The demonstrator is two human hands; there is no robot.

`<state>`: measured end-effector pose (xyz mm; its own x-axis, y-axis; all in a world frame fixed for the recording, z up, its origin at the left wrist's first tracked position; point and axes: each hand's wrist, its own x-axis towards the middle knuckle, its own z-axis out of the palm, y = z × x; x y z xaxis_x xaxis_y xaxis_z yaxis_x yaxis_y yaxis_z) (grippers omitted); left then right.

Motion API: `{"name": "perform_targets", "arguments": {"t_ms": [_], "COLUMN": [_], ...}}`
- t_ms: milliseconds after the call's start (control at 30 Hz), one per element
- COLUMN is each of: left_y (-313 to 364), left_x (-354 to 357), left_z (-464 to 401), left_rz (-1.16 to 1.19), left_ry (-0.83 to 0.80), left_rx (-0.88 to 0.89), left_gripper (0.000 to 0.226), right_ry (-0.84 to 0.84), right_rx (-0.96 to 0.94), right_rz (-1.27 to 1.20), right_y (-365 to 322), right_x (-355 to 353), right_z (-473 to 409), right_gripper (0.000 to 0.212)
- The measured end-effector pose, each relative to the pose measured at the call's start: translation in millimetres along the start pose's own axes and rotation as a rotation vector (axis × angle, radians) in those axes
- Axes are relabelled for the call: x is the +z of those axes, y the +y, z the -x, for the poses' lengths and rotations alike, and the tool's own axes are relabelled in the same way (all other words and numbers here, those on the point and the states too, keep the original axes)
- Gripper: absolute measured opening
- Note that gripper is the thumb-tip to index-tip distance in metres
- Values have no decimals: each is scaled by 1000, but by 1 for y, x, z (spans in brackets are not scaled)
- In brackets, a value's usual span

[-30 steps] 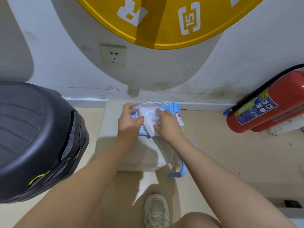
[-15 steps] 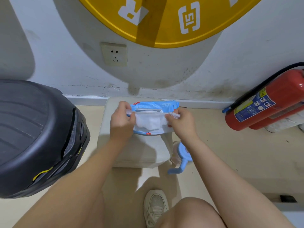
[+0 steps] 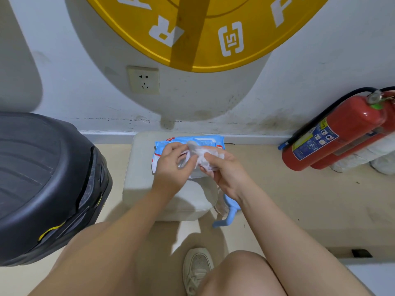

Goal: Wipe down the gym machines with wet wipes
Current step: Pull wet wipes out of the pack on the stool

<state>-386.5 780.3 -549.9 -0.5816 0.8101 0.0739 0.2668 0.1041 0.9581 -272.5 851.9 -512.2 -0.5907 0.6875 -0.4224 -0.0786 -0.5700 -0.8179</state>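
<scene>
A blue pack of wet wipes (image 3: 205, 140) lies on a cream padded stool (image 3: 147, 180) against the wall. Just above the pack, both my hands grip one white wet wipe (image 3: 202, 157), now crumpled between them. My left hand (image 3: 173, 165) pinches its left side and my right hand (image 3: 224, 169) holds its right side. The hands cover the near half of the pack.
A large black machine housing (image 3: 44, 184) stands close on the left. Two red fire extinguishers (image 3: 342, 133) lie by the wall at right. A blue-handled clear object (image 3: 224, 212) sits beside the stool. My shoe (image 3: 197, 268) and knee are below. A wall socket (image 3: 144, 80) sits above the stool.
The wipe was stretched flat between my hands half a second ago; now my hands have come together and the wipe is bunched up over the pack.
</scene>
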Motion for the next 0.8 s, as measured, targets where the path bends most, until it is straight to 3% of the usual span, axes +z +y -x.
{"name": "perform_targets", "arguments": {"t_ms": [67, 167, 233, 367, 467, 567, 667, 700, 800], "left_y": [4, 0, -7, -30, -28, -19, -20, -20, -15], "left_x": [-4, -14, -19, -35, -31, -18, -12, -12, -13], "left_z": [-1, -8, -13, -17, -16, -16, -16, -16, -13], "left_rz": [31, -149, -284, -441, -430, -184, -66, -36, 74], "left_ry": [-4, 8, 10, 69, 28, 42, 78, 88, 50], "left_rx": [-19, 21, 15, -157, -166, -276, -366, -397, -424], "left_gripper": [36, 17, 4, 13, 11, 27, 29, 28, 23], "right_ry": [-55, -44, 39, 239, 228, 243, 168, 140, 164], "right_rx": [17, 45, 10, -78, -65, -82, -154, -179, -252], "right_rz": [34, 90, 122, -63, 335, 693, 1066, 1162, 1242], "right_y": [-8, -17, -21, -35, -28, -3, 21, 27, 41], "right_x": [-3, -12, -17, -33, -35, -20, -5, -1, 1], "right_z": [4, 9, 10, 16, 15, 7, -4, -7, -21], "right_gripper": [22, 24, 28, 27, 31, 35, 21, 14, 34]}}
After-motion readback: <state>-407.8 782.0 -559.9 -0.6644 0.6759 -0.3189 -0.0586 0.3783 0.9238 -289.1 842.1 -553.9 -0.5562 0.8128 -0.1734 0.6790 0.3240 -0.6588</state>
